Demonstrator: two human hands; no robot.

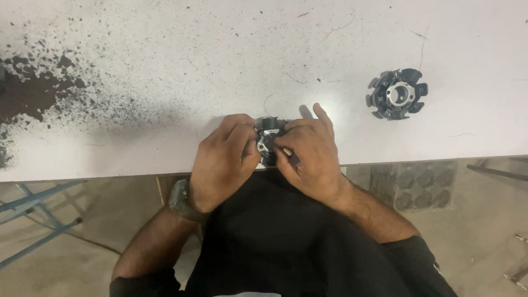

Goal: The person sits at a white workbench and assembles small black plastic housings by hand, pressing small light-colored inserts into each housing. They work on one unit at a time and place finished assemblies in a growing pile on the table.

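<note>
Holding a small stator core at the table edge

Spreading over the far left of the white table (165, 33) is a dark stain of black powder (33, 93), well apart from the work. Moving right, the left hand (223, 162), with a watch (180, 199) on its wrist, is closing its fingers around the left side of a black and metal stator core (268, 140). This grip seems to be keeping the part steady against the near edge of the table. The right hand (308, 159) is curling over the other side of the same part, and its fingers are pinching a small thin piece (291, 155); I cannot tell what it is. Further right, a second similar core (397, 94) is lying flat alone on the table, well apart from both hands.
</note>
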